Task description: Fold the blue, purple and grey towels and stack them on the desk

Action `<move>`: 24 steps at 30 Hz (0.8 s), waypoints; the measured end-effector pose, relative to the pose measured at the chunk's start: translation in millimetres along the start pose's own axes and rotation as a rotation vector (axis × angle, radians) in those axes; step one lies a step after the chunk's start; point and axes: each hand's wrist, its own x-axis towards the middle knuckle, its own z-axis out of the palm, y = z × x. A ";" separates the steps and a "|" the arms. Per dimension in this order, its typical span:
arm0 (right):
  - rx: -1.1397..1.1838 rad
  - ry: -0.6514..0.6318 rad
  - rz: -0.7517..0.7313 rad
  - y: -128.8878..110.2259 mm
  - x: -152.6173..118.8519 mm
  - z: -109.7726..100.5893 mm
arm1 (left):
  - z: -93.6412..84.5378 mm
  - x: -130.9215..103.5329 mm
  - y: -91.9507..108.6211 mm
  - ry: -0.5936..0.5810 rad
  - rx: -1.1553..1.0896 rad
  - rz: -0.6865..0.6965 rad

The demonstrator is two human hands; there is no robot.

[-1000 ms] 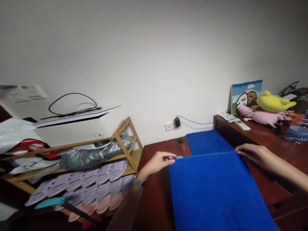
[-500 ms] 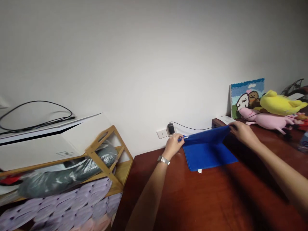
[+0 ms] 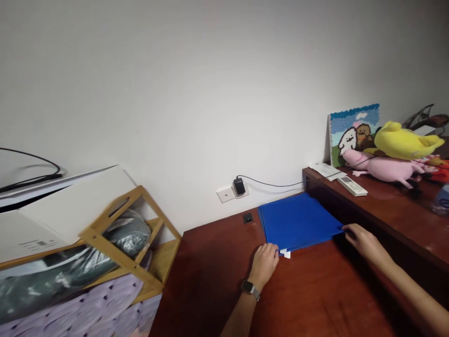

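A blue folded cloth (image 3: 300, 220) lies flat in layers on the reddish-brown desk (image 3: 217, 262), near the wall. Two small white tags (image 3: 286, 253) stick out from its near edge. My left hand (image 3: 264, 262), with a watch on the wrist, pinches the near left corner of the cloth. At the near right corner, my right hand (image 3: 359, 238) grips the edge between thumb and fingers.
A raised shelf (image 3: 396, 206) on the right holds a white remote (image 3: 352, 186), pink (image 3: 382, 169) and yellow (image 3: 403, 140) plush toys and a picture (image 3: 351, 133). A black adapter (image 3: 239, 186) is plugged into the wall. Left of the desk stands a wooden rack (image 3: 157, 252).
The upper layer, held raised at the back before, now lies flat over the rest. Both hands have come toward me, to the near corners. The view has shifted slightly right.
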 end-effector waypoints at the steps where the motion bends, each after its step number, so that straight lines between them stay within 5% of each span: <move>1: -0.002 0.030 -0.019 -9.8 -2.3 -12.8 | -11.9 -0.4 3.3 0.033 -0.007 0.006; 8: -0.037 0.244 -0.148 -113.8 -10.6 -145.4 | -148.9 5.9 49.6 0.433 -0.156 0.068; 12: -0.048 0.265 -0.130 -144.1 -4.1 -199.5 | -212.8 13.2 73.2 0.494 -0.299 0.018; 15: -0.056 0.137 -0.075 -135.8 12.1 -206.4 | -227.0 20.8 72.3 0.391 -0.414 -0.038; 20: -0.078 -0.031 0.001 -111.8 65.7 -181.1 | -212.8 55.0 44.1 0.221 -0.559 -0.137; 24: -0.095 -0.008 0.074 -114.1 125.9 -162.9 | -207.0 103.4 23.3 0.265 -0.484 -0.107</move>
